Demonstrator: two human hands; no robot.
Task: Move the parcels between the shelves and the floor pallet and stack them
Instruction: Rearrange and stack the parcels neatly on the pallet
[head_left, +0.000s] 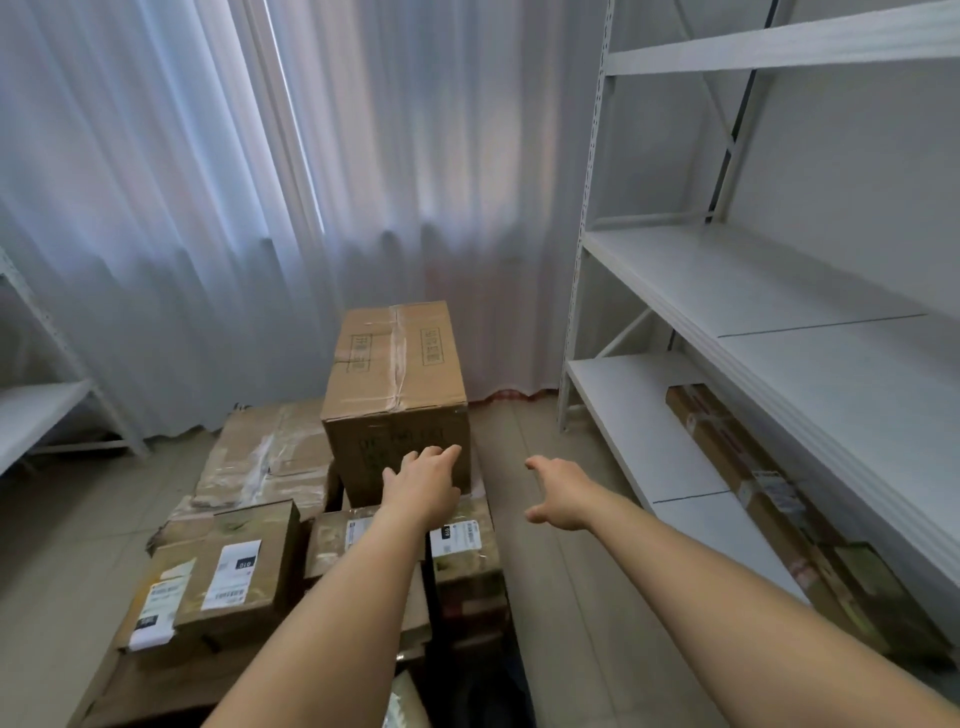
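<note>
Your left hand (422, 486) and right hand (558, 493) reach out released, grasping nothing, toward the tall box (397, 395) atop the floor stack. Most parcels (234, 566) sit on the floor; one long carton (753, 499) occupies the bottom shelf (628, 415), so much remains.

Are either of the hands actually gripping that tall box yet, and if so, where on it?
Nothing is held. The left hand reaches with straight fingers at the tall box's near face; contact cannot be told. The right hand is open beside it, apart.
</note>
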